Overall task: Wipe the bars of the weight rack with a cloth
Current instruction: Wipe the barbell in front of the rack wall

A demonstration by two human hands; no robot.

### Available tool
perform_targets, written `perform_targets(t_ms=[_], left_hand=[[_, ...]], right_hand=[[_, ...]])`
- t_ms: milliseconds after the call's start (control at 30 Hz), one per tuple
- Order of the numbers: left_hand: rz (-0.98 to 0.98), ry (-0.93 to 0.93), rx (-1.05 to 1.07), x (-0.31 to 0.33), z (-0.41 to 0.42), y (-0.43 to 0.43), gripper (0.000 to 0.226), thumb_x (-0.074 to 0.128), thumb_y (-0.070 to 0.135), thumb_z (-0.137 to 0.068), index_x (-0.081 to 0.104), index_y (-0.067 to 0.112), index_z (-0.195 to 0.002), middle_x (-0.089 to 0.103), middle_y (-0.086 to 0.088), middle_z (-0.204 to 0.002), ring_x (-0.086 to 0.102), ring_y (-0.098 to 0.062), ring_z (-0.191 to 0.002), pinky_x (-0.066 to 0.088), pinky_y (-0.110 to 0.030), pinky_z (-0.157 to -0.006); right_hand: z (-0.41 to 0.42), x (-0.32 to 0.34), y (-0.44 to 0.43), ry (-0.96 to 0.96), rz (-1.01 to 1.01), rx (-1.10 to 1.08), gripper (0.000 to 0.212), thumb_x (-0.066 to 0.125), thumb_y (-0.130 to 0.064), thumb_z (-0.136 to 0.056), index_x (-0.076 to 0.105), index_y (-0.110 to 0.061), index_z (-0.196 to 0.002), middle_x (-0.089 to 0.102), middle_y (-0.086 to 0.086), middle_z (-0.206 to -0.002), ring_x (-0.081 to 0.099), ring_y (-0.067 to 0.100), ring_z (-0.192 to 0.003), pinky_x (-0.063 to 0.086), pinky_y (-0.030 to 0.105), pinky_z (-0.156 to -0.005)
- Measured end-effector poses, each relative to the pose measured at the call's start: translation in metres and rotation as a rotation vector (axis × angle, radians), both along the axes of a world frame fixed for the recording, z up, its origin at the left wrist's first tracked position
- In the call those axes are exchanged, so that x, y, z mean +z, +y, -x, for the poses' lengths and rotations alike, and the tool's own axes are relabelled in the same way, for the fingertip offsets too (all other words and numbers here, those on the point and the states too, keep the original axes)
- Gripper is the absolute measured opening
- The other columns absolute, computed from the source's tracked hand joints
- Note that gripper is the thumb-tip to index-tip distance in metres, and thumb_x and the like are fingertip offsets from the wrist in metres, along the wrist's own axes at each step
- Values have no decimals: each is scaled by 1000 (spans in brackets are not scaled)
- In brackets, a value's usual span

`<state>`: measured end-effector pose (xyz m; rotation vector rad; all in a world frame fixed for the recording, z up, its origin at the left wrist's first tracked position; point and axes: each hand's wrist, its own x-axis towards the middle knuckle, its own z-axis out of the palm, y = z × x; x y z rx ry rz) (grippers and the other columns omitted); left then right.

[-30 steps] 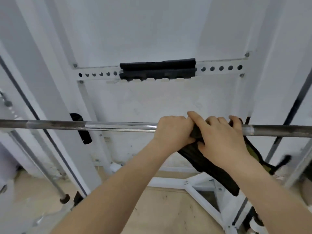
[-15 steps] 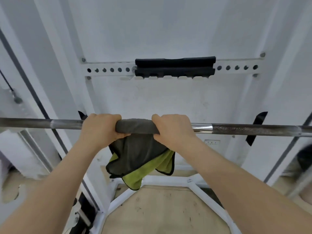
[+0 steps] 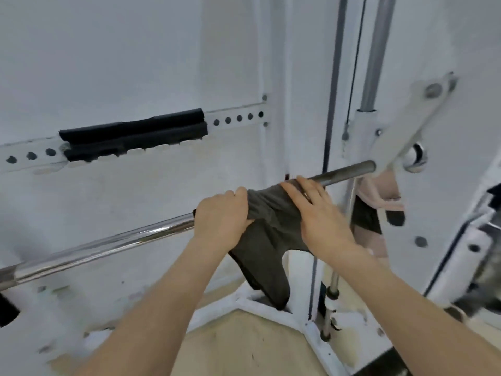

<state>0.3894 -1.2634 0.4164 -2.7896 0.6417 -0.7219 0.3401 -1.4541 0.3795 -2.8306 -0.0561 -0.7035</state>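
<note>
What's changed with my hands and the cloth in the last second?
The left hand and right hand slid the cloth rightward along the bar, toward its end. The right hand's fingers lie flatter. The left hand still grips the cloth, still draped over the bar.

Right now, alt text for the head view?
Two hands hold a dark grey cloth over the rack's steel bar: the left hand grips it round the bar, the right hand presses flat on top. The cloth's loose end hangs below; a black pad sits on the crossbeam behind.

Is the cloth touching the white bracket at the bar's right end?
No: a bare stretch of the bar separates the cloth under the right hand from the white bracket.
</note>
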Motion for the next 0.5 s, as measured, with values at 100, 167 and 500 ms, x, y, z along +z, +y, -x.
perform_targets(t_ms=[100, 167, 500], left_hand=[[3, -2, -38, 0, -9, -58, 45, 40, 59, -94, 45, 17, -110, 61, -1, -99, 63, -24, -85, 32, -33, -58], [10, -1, -46, 0, -14, -97, 45, 40, 58, -94, 46, 16, -110, 61, -1, -99, 63, -23, -85, 31, -33, -59], [108, -3, 53, -9, -35, -289, 38, 60, 38, -88, 47, 12, -112, 60, -5, -105, 59, -26, -94, 30, -34, -68]], right_hand=[[21, -13, -38, -32, -513, 43, 58, 47, -8, -95, 31, -31, -145, 53, 1, -127, 58, 20, -109, 51, 38, -88], [31, -21, -68, 82, -728, -28, 36, 52, -16, -96, 50, -26, -131, 64, -7, -96, 64, 12, -87, 54, 29, -77], [25, -38, -170, 326, -1408, 37, 17, 52, -25, -98, 53, -30, -114, 66, -6, -106, 63, 8, -94, 48, 22, -76]])
